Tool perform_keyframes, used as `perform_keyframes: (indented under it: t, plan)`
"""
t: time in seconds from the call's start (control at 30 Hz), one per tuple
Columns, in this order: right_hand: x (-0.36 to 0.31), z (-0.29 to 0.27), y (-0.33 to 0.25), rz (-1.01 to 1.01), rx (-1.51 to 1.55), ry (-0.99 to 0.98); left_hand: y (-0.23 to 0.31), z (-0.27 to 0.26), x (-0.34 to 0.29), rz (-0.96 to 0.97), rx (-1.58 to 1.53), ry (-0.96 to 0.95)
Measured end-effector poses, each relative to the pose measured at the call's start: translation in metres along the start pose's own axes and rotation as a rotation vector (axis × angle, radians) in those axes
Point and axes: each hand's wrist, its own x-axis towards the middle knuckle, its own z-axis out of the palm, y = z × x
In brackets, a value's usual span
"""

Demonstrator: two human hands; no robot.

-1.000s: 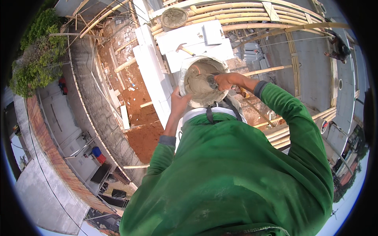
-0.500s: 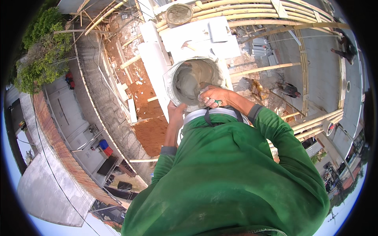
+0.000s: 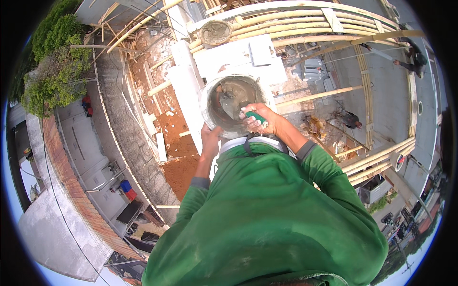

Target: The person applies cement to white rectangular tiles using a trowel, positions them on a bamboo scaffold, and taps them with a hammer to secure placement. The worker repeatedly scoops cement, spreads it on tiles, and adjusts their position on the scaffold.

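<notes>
From my remote view, the left hand [image 3: 210, 139] grips the near-left rim of the bucket [image 3: 206, 106], just beyond the green shirt [image 3: 267, 200]; grey mortar [image 3: 234, 91] lies inside; the right hand [image 3: 263, 119] clasps a green handle [image 3: 256, 117] above the near-right rim

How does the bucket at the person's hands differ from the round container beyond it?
The near bucket looks larger; the far container looks smaller. The left hand touches the near bucket and the right hand holds a green handle over it; no hand touches the far container. Both hold greyish, mortar-like material.
</notes>
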Motion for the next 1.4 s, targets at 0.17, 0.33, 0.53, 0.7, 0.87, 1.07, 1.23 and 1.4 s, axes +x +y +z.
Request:
perform_keyframes:
  t: [0.17,0.33,0.53,0.7,0.87,1.07,1.23,1.4]
  plan:
    - [-0.024,0.02,0.012,-0.338,-1.59,0.671,0.008,0.008,0.008,0.018,-0.004,-0.068]
    - [0.003,0.012,0.001,-0.541,-2.193,0.801,0.019,0.016,0.012,0.116,0.169,-0.159]
    - [-0.008,0.023,0.022,-0.33,-2.238,0.673,0.027,0.011,0.012,-0.017,0.099,-0.083]
    - [-0.007,0.045,-0.003,-0.546,-2.365,0.938,0.027,0.009,0.017,0.011,0.069,-0.129]
    - [0.036,0.043,0.004,-0.559,-2.961,0.779,0.042,0.008,0.027,0.023,0.285,-0.214]
    - [0.002,0.015,0.014,-0.342,-2.765,0.582,0.05,0.016,0.028,0.053,0.319,-0.213]
    - [0.007,0.005,-0.002,-0.819,-2.638,0.929,0.042,0.026,0.026,0.132,0.518,-0.17]
    - [0.007,0.01,0.018,-0.462,-2.494,0.814,0.042,0.029,0.03,0.174,0.5,-0.154]
